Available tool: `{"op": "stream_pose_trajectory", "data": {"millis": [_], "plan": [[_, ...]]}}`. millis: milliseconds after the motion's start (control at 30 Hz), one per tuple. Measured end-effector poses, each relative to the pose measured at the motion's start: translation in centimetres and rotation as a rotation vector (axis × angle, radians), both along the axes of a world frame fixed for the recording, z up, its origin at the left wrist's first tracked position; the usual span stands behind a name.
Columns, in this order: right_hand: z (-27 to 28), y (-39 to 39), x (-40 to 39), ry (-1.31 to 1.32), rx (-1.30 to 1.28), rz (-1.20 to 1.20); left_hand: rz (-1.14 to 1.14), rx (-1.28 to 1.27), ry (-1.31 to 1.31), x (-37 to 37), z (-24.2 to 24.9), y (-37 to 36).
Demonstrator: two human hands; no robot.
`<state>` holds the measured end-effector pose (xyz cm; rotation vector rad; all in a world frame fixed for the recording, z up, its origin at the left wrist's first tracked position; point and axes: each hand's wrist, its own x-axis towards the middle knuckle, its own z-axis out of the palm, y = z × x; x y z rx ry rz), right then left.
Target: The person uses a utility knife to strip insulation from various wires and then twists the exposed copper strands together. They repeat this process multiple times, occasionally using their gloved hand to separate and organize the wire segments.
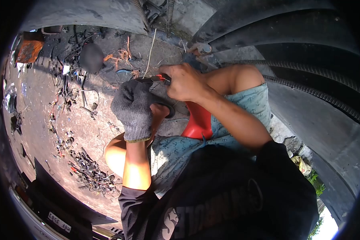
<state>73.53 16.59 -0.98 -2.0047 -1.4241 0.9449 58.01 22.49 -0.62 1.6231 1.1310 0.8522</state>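
Note:
My left hand (134, 106), in a grey knitted glove, is closed at the centre, its fingers curled. A thin pale wire (150, 52) rises from the top of that glove. My bare right hand (185, 82) is closed beside it, thumb and fingers pinched together. Between the two hands is a small dark piece with orange-red parts (161, 77). It reaches from the right fingers to the left glove, and its kind is too small to tell. Beneath my arms shows a red plastic seat (199, 120), between my legs.
Stripped copper strands (123, 55) and a blurred dark round object (91, 58) lie ahead. Cable scraps (93, 172) are heaped at the left. A rusty orange piece (29, 48) stands at far left. Ribbed steel bars (308, 74) and large dark curved pieces (276, 30) close off the right.

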Motion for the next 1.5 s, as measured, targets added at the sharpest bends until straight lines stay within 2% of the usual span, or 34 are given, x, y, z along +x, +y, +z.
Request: {"op": "stream_pose_trajectory", "data": {"millis": [67,133,167,267,367,433,533,700,767,867,933,967,1033,1133,1200,1233,1267,1300,1333,1400,1467,1500], "plan": [[0.0,0.6,0.1,-0.033,-0.085,-0.05,-0.015,-0.025,0.006,-0.8,0.3,-0.2],[-3.9,1.0,2.7,-0.103,-0.074,-0.287,-0.035,-0.043,0.007,-1.2,0.0,-0.7],[-2.2,1.1,3.0,-0.043,-0.139,-0.335,0.017,-0.039,-0.004,-1.6,-0.9,-0.9],[-0.9,0.8,0.4,-0.114,-0.039,-0.223,0.177,-0.165,0.027,-1.9,-0.9,0.1],[-1.3,0.3,-0.9,-0.015,0.005,-0.237,0.236,-0.199,-0.026,-1.6,-0.8,0.7],[-1.1,0.0,-1.1,0.027,0.018,-0.232,0.212,-0.389,-0.143,-1.1,-0.1,0.5],[-0.6,-0.3,-1.1,0.06,0.08,-0.208,0.166,-0.447,-0.198,-0.5,0.6,0.2],[-0.6,-0.2,-1.0,0.03,0.16,-0.18,0.072,-0.433,-0.107,-1.3,-0.3,0.5],[-1.1,-0.1,-0.9,0.021,0.16,-0.164,0.068,-0.413,-0.074,-1.0,-0.1,0.5],[-0.2,-0.1,-0.8,0.004,0.103,-0.118,-0.053,-0.341,-0.009,-1.4,0.2,0.6],[0.0,-0.2,-0.7,-0.012,0.045,-0.092,-0.051,-0.808,-0.271,-1.7,-0.4,0.8],[0.0,-0.3,-0.6,-0.031,0.017,-0.074,-0.053,-0.809,-0.272,-1.4,-0.5,0.6],[0.1,-0.4,-0.6,-0.051,-0.011,-0.054,-0.1,-0.649,-0.277,-0.3,-0.4,0.3],[-0.4,-0.4,-0.5,-0.1,0.005,-0.065,-0.08,-0.633,-0.234,-0.3,-1.4,0.5],[-1.9,0.0,-0.1,0.248,0.258,-0.235,-0.074,-0.644,-0.172,-0.2,-0.3,0.3],[-1.8,0.2,0.4,0.247,0.256,-0.236,-0.068,-0.653,-0.109,0.0,0.4,0.2],[-1.5,0.5,0.9,0.59,0.203,-0.305,-0.069,-0.656,-0.11,0.0,0.2,0.0],[-1.2,0.7,1.3,0.933,0.145,-0.369,-0.144,-0.533,-0.076,-0.1,-0.2,-0.2],[-1.1,0.9,1.3,0.931,0.145,-0.37,-0.216,-0.409,-0.043,-0.1,-0.7,-0.4],[-1.1,1.4,1.2,0.695,0.208,-0.359,-0.265,-0.394,-0.038,-0.3,-1.6,-0.6],[-1.3,1.2,1.3,0.735,0.162,-0.358,-0.313,-0.379,-0.031,0.0,-0.5,-0.5],[-1.4,1.2,1.3,0.775,0.114,-0.358,-0.323,-0.562,-0.017,0.4,1.1,-0.5]]}}
